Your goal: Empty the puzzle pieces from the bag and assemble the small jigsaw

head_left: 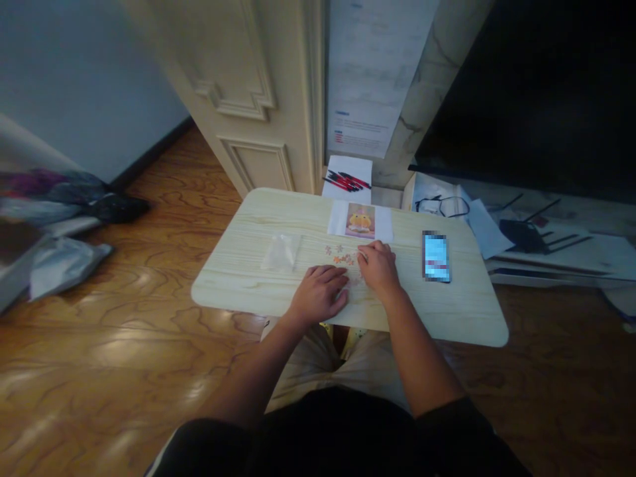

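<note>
On the pale wood-grain table (238,265) lie several small orange and pink pieces (342,259), shaped like jigsaw puzzle pieces. My left hand (320,291) rests palm down on the table just in front of them, its fingers stretched out and nothing visible in its grip. To their right, my right hand (378,266) has thumb and forefinger pinched together at the edge of the group. Whatever sits between those fingertips is too small to make out. Behind the pieces, a printed picture (360,220) of yellow figures lies on a white sheet (338,218).
A clear plastic bag (281,252) lies left of my hands, and a phone (436,257) with a lit screen lies to the right. Beyond the table are red and black pens (348,181) on paper, a black router (527,235) and a large dark screen (536,99).
</note>
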`<state>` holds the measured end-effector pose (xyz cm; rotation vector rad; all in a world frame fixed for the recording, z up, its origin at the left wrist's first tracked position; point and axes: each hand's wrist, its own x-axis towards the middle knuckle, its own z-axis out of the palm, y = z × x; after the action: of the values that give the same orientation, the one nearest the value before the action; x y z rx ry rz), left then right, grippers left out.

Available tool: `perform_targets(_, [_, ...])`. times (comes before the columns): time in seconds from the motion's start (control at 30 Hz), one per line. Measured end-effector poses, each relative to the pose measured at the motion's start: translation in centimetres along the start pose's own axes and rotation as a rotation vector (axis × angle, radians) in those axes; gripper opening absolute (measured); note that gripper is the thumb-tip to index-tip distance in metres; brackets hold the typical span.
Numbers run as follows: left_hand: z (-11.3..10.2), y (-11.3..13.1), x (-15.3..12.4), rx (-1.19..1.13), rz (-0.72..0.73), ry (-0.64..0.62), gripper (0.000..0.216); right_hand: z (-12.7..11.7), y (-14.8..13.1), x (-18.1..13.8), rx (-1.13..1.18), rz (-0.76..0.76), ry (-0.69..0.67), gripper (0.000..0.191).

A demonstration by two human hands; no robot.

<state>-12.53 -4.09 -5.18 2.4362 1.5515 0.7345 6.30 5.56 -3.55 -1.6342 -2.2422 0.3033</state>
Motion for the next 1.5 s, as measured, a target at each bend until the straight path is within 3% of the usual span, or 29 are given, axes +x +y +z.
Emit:
perform_targets(0.2, [-0.3,0.4,0.4,0.067,-0.044,-0.042,0.057,0.9,-0.5,1.3,-0.016,0.022,-0.028,0.014])
perform_targets(0.37, [-0.2,0.6,0.7,0.102,-0.090,-0.064,0.065,0.8,0.4,0.7,0.080,-0.018,-0.015,0.009])
perform_targets(0.67, [-0.1,0.6,0.8,0.125,-0.105,-0.071,0.072,0.3,2.8,0.4,0.070,0.048,0.001,0.023])
perform_targets(0.83, [0.1,0.6,0.9,0.125,-0.131,-0.059,0.069,0.6,2.5,1.0,0.080,0.069,0.019,0.016])
perform_targets(1.0, [0.1,0.6,0.7,0.119,-0.160,-0.026,0.068,0.4,2.2,1.3,0.160,-0.017,0.053,0.013])
perform_targets(1.2, [0.0,0.4,0.8,0.105,-0.150,-0.010,0.064,-0.7,4.8,-0.2,0.216,-0.023,0.095,0.020])
perform_targets(1.5, [0.7,1.6,3.7,0.091,-0.049,-0.069,0.063,-0.1,5.5,-0.9,0.161,-0.013,0.048,0.027])
